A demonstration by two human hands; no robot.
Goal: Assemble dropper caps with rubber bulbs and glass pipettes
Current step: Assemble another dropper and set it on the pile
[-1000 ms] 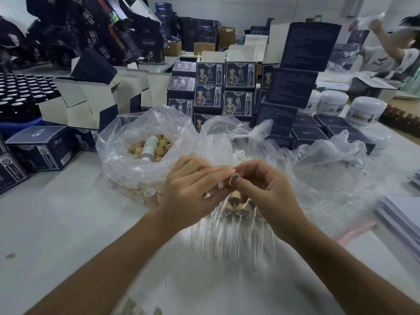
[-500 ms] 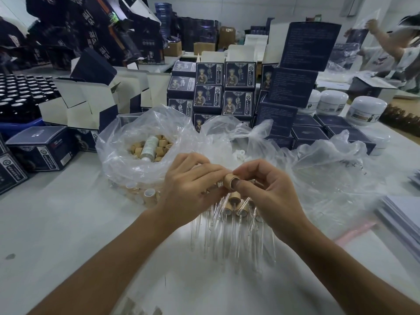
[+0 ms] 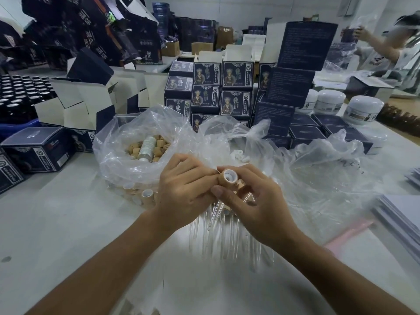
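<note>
**Cap held open-end up over a bed of loose glass**

At the far left, a clear, crinkled plastic bag (image 3: 127, 155) is seen holding tan, wood-toned cylindrical caps (image 3: 159, 146) and one pale bottle (image 3: 147, 148); the film is thin and slack, so caps could spill if it were dragged.

Just right of it, the left hand (image 3: 184, 189) is curled, its fingertips brought against the cap (image 3: 228, 179) at the centre. Whether a rubber bulb is pinched there cannot be told; the fingers hide it.

The cap itself is pinched between thumb and fingers of the right hand (image 3: 256, 201), above the table (image 3: 56, 223), with its white-lined open end turned toward the camera. The grip is taken on a smooth round wall, so a slip or a twist out of line is judged likely if the bulb is pushed in off-centre; a skewed seat could follow.

Beneath both hands, thin clear glass pipettes (image 3: 227, 233) lie in a loose row. They are brittle and roll easily: a dropped cap or a lowered wrist could crack or scatter them.

To the right, a second slack bag (image 3: 329, 173) lies crumpled on the table.
</note>
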